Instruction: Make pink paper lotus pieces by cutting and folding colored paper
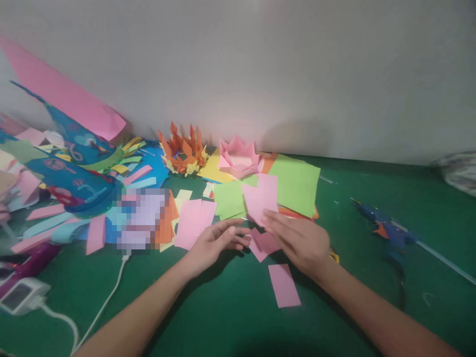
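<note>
My right hand (297, 240) pinches a pink paper piece (261, 198) and holds it up a little above the green table (208, 307). My left hand (217, 241) reaches in from the left with its fingers curled, their tips touching folded pink paper pieces (263, 244) that lie under both hands. A separate pink paper strip (284, 284) rests flat on the table near my right wrist. More pink sheets (193, 223) lie just left of my left hand. Light green sheets (293, 186) are stacked behind the hands.
An orange paper crown (183, 148) and a pink paper flower bowl (238, 156) stand by the wall. A blue glue gun (386, 229) lies at the right. Coloured paper scraps (74, 168) pile up at the left, with a white adapter (20, 295) and cable (107, 297).
</note>
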